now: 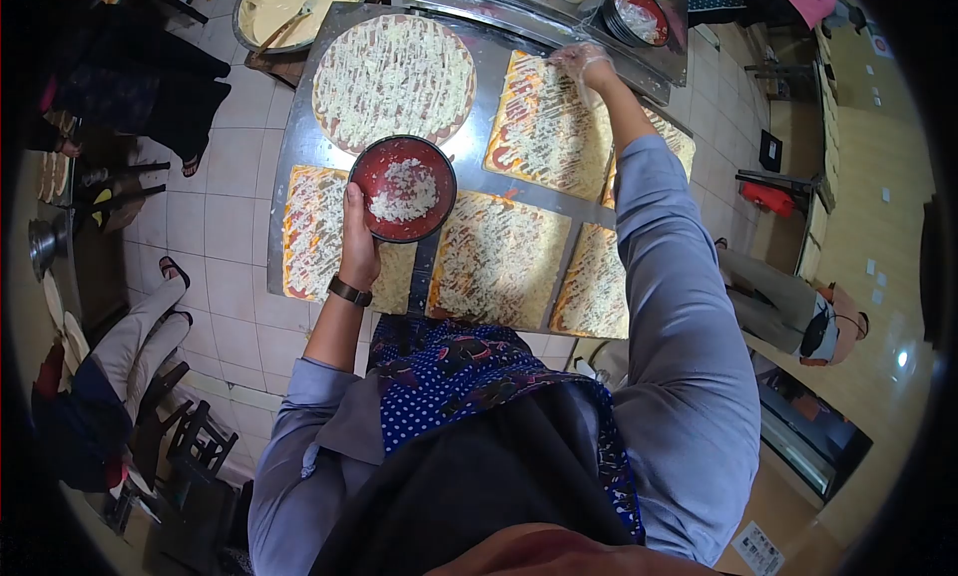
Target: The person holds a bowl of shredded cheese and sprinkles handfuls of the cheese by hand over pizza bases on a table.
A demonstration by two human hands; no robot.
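Note:
My left hand holds a dark bowl with a red inside, with white grated bits in it. The bowl is over the table, between a round topped base and the rectangular ones below. My right hand, in a clear glove, is at the top right corner of a rectangular topped base; its fingers are bent and what they hold, if anything, is too small to make out. More rectangular bases with white bits and brown and orange streaks lie along the near edge.
A large pan of creamy mixture with a spatula stands at the top left. Stacked dark bowls sit at the top right. The metal table has people standing to its left and right.

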